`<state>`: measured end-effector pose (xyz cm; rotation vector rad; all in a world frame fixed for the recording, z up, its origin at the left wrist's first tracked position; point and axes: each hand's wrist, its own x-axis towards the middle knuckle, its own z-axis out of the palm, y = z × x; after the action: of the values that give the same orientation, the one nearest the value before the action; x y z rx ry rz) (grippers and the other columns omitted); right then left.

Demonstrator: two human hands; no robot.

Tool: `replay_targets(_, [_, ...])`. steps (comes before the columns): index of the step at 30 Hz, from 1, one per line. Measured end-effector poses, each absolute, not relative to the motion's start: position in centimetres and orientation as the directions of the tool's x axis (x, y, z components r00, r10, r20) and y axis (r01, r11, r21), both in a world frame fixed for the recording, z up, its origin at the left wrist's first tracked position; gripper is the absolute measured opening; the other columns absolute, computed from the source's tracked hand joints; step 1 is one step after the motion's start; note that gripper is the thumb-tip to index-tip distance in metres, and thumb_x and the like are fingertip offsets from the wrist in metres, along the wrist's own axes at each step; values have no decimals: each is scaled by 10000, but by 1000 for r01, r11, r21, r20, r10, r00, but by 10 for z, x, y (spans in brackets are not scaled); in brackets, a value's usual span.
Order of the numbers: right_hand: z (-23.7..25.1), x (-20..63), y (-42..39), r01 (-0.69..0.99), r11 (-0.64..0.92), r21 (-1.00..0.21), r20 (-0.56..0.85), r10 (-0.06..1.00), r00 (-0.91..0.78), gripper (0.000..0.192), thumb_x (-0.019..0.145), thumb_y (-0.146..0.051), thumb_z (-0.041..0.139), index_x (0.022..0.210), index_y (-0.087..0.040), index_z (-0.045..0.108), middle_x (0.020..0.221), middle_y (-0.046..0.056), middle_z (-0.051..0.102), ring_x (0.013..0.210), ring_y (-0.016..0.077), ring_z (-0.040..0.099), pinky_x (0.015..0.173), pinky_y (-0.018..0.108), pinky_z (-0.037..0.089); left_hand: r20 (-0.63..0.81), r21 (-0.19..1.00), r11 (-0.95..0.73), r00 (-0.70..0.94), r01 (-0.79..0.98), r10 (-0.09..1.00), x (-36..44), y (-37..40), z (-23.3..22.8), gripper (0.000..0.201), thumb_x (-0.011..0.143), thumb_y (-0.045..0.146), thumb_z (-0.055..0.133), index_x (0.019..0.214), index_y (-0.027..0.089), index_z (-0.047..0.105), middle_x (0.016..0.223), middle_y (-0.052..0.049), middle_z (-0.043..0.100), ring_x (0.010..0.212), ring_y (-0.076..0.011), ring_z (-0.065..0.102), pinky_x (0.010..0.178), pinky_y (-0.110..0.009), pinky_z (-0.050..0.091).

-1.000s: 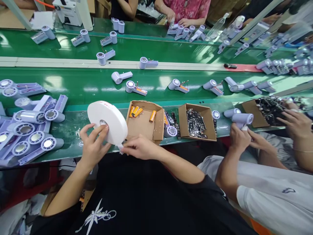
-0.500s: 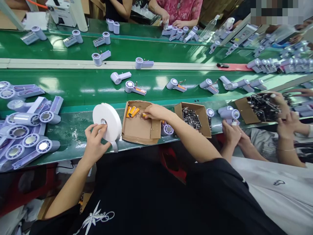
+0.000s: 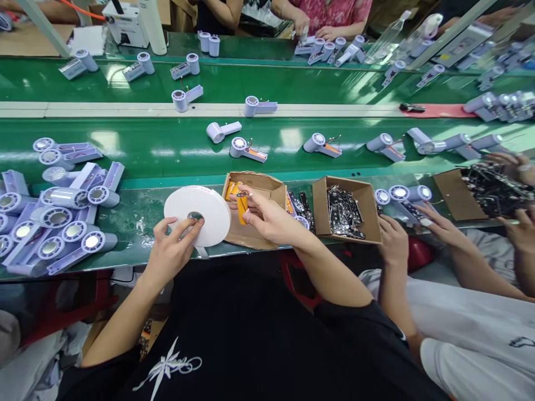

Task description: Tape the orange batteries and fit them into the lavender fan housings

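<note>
A large roll of white tape (image 3: 217, 214) leans at the front edge of the green bench, its loose end hanging down at the bottom. My left hand (image 3: 173, 245) is closed at the roll's near side, its fingertips by the centre hole. In my right hand (image 3: 267, 217) an orange cylindrical battery (image 3: 242, 208) is held upright between the fingers, just right of the tape. Beneath that hand lies an open cardboard box (image 3: 267, 181), with more orange batteries (image 3: 232, 190) in its far left corner.
Lilac handheld-fan housings (image 3: 54, 217) are piled on the left. Others sit along the green conveyor (image 3: 159, 145). A carton of small circuit boards (image 3: 345, 211) stands to the right. A co-worker's hands (image 3: 395, 239) work beside it, and further people sit across the line.
My right hand has lifted an orange battery out of the cardboard box and drawn it toward the tape. The tape roll has turned flatter, and my left fingers have moved across its centre hole.
</note>
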<state>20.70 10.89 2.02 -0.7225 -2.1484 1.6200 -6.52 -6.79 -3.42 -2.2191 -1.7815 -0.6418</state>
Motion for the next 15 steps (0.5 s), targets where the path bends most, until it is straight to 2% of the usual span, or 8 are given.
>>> replay_targets(5, [29,208,111,278,445,-851,36,579,-814,672,1101,-253,487,1769,-222,430,1616,169,687,1428,324,707,1244,577,549,448,14,-285,249,958,859,-64,-70,-32,785,928,16,691,1646,322,604,1364,-58,821,1346,-310,584,1165,-478,510])
replay_targets(8, [35,209,115,272,529,-803,87,557,-826,655,1104,-257,477,1758,-232,466,1656,140,663,1489,316,664,1268,534,528,409,25,-309,272,951,871,-65,-69,-32,809,928,-1,666,1653,352,605,1410,-39,810,1317,-307,596,1213,-505,494])
replay_targets(10, [39,211,120,291,558,-777,65,531,-845,649,1101,-306,519,1742,-210,492,1621,157,687,1441,336,690,1238,531,546,395,16,-315,283,949,874,-67,-68,-30,785,938,1,654,1633,364,629,1428,-26,802,1279,-314,588,1234,-539,484])
replay_targets(13, [36,211,121,331,509,-794,-10,534,-845,666,1053,-366,663,1686,-187,560,1355,152,815,1151,308,780,1095,487,619,393,-20,-339,319,941,862,-67,-65,-21,736,957,20,651,1605,368,657,1412,-12,805,1205,-309,581,1234,-555,498])
replay_targets(15, [24,206,110,288,373,-882,4,617,-787,655,1014,-385,738,1628,-193,613,1146,97,838,991,247,777,999,422,652,408,-27,-339,320,940,855,-63,-65,-13,711,968,32,665,1592,372,666,1388,-9,812,1181,-307,579,1254,-578,484])
